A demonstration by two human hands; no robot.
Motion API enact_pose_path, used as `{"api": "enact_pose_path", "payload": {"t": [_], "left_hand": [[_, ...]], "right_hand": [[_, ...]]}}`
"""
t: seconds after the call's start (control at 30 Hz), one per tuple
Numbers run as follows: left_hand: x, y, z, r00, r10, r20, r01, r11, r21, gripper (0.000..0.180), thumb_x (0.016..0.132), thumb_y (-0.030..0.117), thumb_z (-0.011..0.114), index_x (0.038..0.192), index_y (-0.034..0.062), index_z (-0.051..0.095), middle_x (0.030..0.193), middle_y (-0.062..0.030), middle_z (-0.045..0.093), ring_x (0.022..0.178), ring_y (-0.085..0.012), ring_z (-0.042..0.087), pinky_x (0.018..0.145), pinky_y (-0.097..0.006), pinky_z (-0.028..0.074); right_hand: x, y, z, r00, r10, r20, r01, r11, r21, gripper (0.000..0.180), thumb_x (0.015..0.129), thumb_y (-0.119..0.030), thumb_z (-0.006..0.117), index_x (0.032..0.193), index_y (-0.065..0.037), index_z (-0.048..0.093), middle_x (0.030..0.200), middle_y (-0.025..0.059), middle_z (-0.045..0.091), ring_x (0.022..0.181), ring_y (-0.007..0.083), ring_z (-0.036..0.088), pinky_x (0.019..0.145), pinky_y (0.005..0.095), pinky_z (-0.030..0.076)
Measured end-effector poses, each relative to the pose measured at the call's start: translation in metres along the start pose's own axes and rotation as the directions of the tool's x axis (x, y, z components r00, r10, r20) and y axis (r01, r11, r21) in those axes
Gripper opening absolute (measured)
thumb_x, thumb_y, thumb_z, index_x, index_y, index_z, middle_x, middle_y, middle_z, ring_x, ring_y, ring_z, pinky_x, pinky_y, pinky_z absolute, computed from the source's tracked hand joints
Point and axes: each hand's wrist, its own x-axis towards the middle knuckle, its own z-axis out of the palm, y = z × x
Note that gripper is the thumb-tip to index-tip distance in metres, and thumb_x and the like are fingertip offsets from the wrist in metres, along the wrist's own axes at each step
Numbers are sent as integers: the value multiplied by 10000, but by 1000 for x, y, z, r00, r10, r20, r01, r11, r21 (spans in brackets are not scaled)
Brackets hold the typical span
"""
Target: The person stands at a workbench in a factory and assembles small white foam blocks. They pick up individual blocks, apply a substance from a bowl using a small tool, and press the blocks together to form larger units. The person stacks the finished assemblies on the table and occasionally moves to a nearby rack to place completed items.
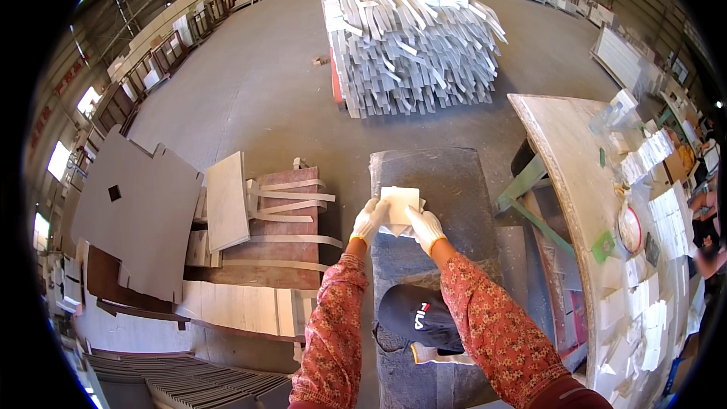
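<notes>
Both my hands wear white work gloves and grip a small stack of cream square tiles [399,204] whose corners do not line up. My left hand [369,221] is closed on the stack's left edge. On its right edge, my right hand [425,228] is closed too, thumb along the near corner. Beneath lies a dark grey padded bench [454,182], and I cannot tell whether the stack touches it. Nearer to me on the bench sit a black cap [413,316] and what looks like a loose white glove [439,354], partly hidden by my right forearm.
A pallet of long pale strips [416,45] stands ahead. At left are a wooden pallet [280,250] with strips, a pale slab [227,201] and large grey cardboard [144,204]. The right-hand worktable [572,136] bears stacked white pieces [670,220]; another person [708,238] is beyond it.
</notes>
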Motion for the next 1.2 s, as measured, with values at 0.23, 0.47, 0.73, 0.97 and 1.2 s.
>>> {"api": "enact_pose_path", "payload": {"t": [0.23,0.47,0.73,0.97,1.2], "left_hand": [[-7,7,29,987,-60,-150,107,937,332,574,853,502,612,1071,-22,699,1133,-295,672,1036,-415,691,901,-464,564],[-3,23,6,975,-215,-57,222,957,189,546,673,483,852,876,-17,766,811,-101,742,754,-191,701,703,-356,553],[-109,-9,17,1000,8,-26,-20,861,-508,697,736,143,869,1322,-28,532,1201,-87,665,1072,-168,605,913,-348,531],[-274,14,3,985,-38,-168,-133,453,-882,470,924,296,711,1291,30,586,1173,-72,662,1102,-157,611,950,-322,519],[-392,28,17,985,-155,-76,-102,-169,-980,556,1023,383,551,1474,73,450,1488,-91,500,1358,-254,475,1178,-420,347]], "right_hand": [[-14,-8,7,974,52,221,-160,848,506,323,947,-159,664,1229,-10,619,1127,112,696,963,252,702,846,390,591],[-18,-41,-22,874,216,435,-403,821,404,346,949,-206,663,1228,-10,607,1072,117,709,931,220,714,776,335,604],[-55,-18,-32,714,107,692,-411,865,290,456,999,-317,545,1334,-8,532,1243,176,639,1004,297,669,898,477,554],[-241,-62,3,845,-235,481,163,969,187,551,854,-81,688,1358,37,499,1196,156,625,1031,224,651,866,320,561],[-380,-37,3,590,-505,630,807,330,-491,742,882,-269,637,1515,-25,335,1398,258,450,1081,430,552,899,477,474]]}}
